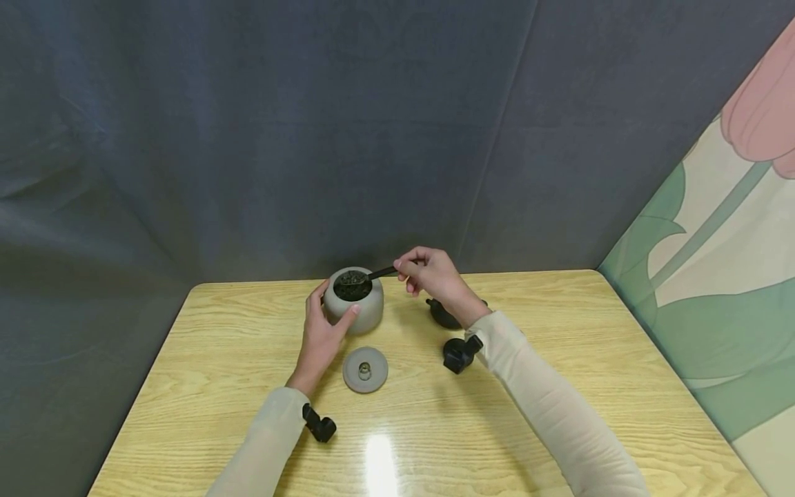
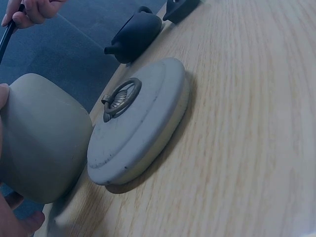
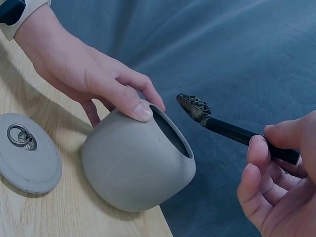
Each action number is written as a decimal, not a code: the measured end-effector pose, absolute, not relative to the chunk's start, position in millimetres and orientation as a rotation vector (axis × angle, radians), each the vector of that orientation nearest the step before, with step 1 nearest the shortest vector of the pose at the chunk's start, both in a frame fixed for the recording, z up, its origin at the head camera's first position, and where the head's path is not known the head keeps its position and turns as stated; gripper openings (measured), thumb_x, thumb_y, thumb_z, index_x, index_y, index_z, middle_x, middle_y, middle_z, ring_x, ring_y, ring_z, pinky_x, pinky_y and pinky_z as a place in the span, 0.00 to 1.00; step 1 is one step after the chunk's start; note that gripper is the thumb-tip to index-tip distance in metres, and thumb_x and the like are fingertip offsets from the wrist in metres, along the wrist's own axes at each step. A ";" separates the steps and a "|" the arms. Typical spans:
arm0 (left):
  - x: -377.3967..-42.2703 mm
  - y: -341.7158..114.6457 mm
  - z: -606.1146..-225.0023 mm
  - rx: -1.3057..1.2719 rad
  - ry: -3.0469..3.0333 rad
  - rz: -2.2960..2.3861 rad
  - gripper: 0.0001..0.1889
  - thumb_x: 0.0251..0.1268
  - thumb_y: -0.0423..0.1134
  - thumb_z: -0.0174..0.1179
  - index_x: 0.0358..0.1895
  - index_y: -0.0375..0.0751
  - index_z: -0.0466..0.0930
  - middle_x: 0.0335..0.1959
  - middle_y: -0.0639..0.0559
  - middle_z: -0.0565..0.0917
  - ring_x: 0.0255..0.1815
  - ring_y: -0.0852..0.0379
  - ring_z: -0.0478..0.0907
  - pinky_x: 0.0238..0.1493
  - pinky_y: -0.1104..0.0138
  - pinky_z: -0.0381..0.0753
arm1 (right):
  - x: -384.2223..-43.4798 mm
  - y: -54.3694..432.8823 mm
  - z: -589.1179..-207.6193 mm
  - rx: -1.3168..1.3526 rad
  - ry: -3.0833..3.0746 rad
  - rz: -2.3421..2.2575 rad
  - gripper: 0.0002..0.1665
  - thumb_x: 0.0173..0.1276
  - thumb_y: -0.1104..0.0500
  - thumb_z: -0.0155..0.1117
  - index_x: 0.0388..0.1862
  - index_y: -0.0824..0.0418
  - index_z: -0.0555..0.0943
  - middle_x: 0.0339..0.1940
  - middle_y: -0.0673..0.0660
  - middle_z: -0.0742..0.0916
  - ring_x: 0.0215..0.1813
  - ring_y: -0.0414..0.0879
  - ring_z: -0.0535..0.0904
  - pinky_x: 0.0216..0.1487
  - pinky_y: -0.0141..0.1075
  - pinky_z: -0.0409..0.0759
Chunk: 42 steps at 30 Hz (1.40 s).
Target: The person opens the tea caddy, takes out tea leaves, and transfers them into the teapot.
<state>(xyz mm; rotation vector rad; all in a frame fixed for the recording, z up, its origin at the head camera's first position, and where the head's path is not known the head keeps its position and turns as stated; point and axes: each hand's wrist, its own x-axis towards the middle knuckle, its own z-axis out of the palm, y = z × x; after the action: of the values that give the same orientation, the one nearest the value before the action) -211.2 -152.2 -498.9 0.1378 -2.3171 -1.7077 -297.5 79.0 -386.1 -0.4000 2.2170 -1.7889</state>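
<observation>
My left hand [image 1: 319, 333] grips a round grey jar [image 1: 365, 316], thumb and fingers spread around its side near the rim. Dark dried leaves, like tea, lie inside its mouth. Between thumb and fingers, my right hand [image 1: 435, 275] pinches the black handle of a small scoop [image 3: 232, 131]. Its bowl carries a heap of dark leaves [image 3: 198, 103] and is held above the jar's mouth, apart from the rim in the right wrist view. In front of the jar lies its grey lid [image 1: 354, 362], ring handle upward.
A dark teapot [image 2: 137, 35] stands on the table right of the jar, partly hidden by my right wrist in the head view. Nearer me sits another dark object [image 2: 178, 8], cut off in the left wrist view. A dark curtain [image 1: 373, 138] hangs behind the wooden table [image 1: 236, 359].
</observation>
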 end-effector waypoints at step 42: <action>-209.6 -151.2 -497.3 0.141 -2.321 -1.705 0.46 0.73 0.57 0.69 0.86 0.56 0.53 0.84 0.47 0.57 0.85 0.45 0.58 0.83 0.43 0.63 | -293.8 119.8 -388.0 -0.332 2.241 -1.813 0.12 0.81 0.56 0.65 0.50 0.65 0.83 0.29 0.49 0.88 0.24 0.41 0.80 0.31 0.35 0.84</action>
<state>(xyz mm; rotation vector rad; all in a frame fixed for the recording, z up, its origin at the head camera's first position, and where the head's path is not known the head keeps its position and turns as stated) -209.6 -151.2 -497.3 0.1414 -2.3208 -1.7045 -293.8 119.8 -388.0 -0.3316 2.2413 -1.8134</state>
